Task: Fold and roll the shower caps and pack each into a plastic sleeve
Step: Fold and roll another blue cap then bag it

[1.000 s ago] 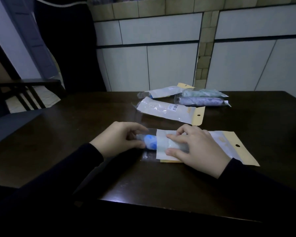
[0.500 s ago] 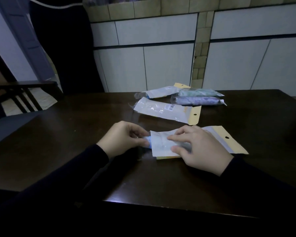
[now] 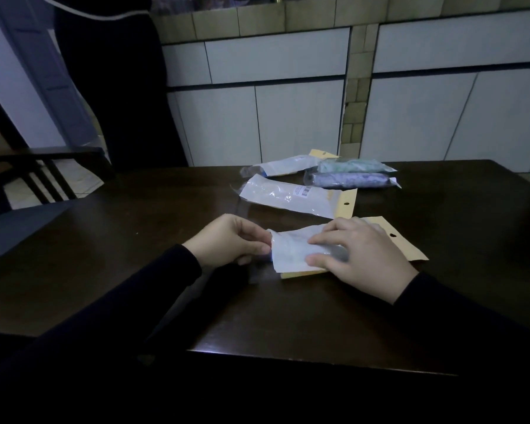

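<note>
A plastic sleeve with a yellow header card lies on the dark table in front of me. A rolled blue shower cap is almost wholly inside it; only a sliver of blue shows at the left mouth. My left hand pinches the sleeve's open left end with curled fingers. My right hand lies over the sleeve, thumb and forefinger holding the roll through the plastic.
Farther back lie a flat sleeve with a barcode, another sleeve, and two packed rolls, one green and one purple. A chair stands at the left. White cabinets rise behind the table.
The blue roll has slid further into the sleeve; its exposed end has nearly vanished. My two hands have come closer together, and the sleeve's left end has lifted slightly.
</note>
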